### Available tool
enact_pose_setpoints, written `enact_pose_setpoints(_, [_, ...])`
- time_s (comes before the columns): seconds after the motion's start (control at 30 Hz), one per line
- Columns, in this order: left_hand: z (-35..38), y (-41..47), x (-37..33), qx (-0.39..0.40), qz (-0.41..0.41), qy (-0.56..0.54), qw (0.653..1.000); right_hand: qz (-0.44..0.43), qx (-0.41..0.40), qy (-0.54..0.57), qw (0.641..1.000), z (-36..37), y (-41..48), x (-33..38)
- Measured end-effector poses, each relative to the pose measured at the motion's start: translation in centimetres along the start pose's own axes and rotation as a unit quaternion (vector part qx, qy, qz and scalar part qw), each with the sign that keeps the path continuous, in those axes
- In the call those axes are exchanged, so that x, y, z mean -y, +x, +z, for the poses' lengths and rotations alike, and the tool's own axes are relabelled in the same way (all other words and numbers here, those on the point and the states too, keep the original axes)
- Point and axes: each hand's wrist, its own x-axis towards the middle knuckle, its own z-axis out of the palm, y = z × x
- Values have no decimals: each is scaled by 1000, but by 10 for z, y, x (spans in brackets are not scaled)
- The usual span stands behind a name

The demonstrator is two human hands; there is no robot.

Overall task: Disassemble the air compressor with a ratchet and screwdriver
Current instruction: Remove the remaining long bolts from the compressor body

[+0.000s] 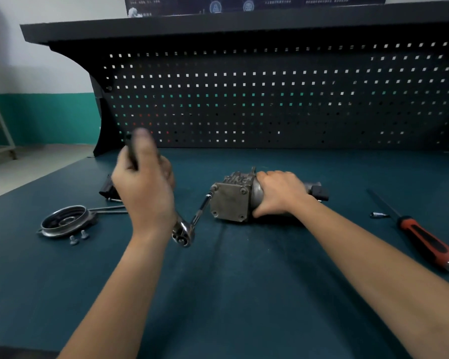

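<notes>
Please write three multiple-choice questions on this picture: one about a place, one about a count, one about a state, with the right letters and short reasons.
1. Where does the screwdriver lie? A) right of the air compressor B) left of it C) on the shelf
2. How many loose bolts lie by the round cover? A) none B) two C) five
3. What does the left hand hold? A) nothing B) a hammer C) the ratchet
Answers: 1 A, it rests on the mat beyond the right hand; 2 B, two bolt heads show before the cover; 3 C, its fingers curl round the handle.
</notes>
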Motion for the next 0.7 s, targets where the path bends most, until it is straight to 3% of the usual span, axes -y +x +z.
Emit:
enact_pose_setpoints(0.07, [-1, -9, 3, 96, 85, 86, 988, -2, 2, -1, 1000, 1, 1, -1])
enact_pose_setpoints(0.13, [2, -20, 6, 227, 200, 185, 935, -1, 1, -4, 1000, 1, 1, -1])
enact_pose_setpoints(0.2, [6, -30, 7, 380, 281, 228, 851, -3, 2, -12, 1000, 1, 2, -1])
enact_pose_setpoints(0.27, [6, -38, 13, 525, 329, 263, 739, -1, 0, -17, 1000, 1, 3, -1])
enact_pose_setpoints(0.33, [3, -47, 19, 605, 351, 322, 638, 1, -4, -19, 1000, 0, 3, 0])
enact_pose_setpoints(0.37, [1, -49, 21, 621, 355, 343, 609, 0, -4, -20, 1000, 0, 2, 0])
enact_pose_setpoints(0.43, [0, -50, 21, 621, 351, 353, 606, 1, -3, -21, 1000, 1, 2, 1])
enact_pose_setpoints(0.57, [11, -45, 17, 555, 336, 310, 695, 5, -2, -22, 1000, 1, 1, 0])
enact_pose_setpoints(0.7, [7, -51, 20, 482, 403, 320, 709, 12, 5, -8, 1000, -1, 1, 2])
